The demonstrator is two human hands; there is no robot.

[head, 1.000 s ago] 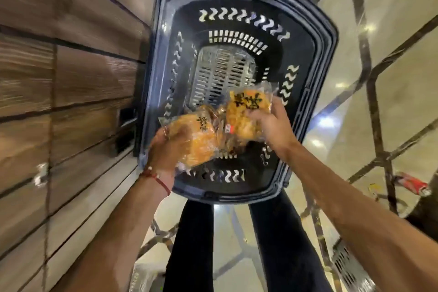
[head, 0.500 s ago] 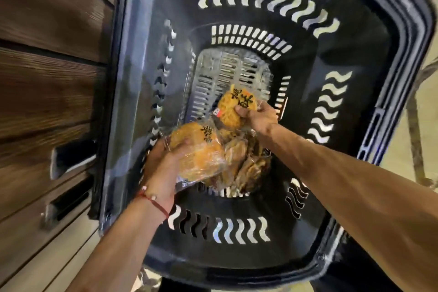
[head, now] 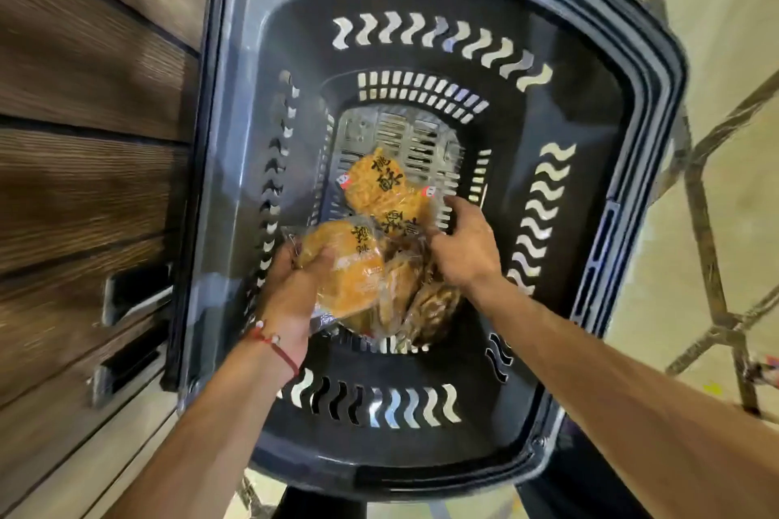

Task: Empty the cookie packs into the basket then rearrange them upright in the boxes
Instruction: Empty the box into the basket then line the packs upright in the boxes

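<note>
My left hand (head: 291, 291) grips a clear-wrapped orange cookie pack (head: 350, 265) over the pile of packs (head: 430, 299) in the deep black slotted plastic basket (head: 590, 147); my right hand (head: 463, 249) lies curled against another pack (head: 400, 215); whether it grasps it, I cannot tell.

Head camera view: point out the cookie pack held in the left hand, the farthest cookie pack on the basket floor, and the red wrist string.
held cookie pack (head: 350, 270), head view, front of its clear wrapper.
farthest cookie pack (head: 373, 181), head view, its printed face.
red wrist string (head: 283, 356), head view, strand across the wrist.
</note>
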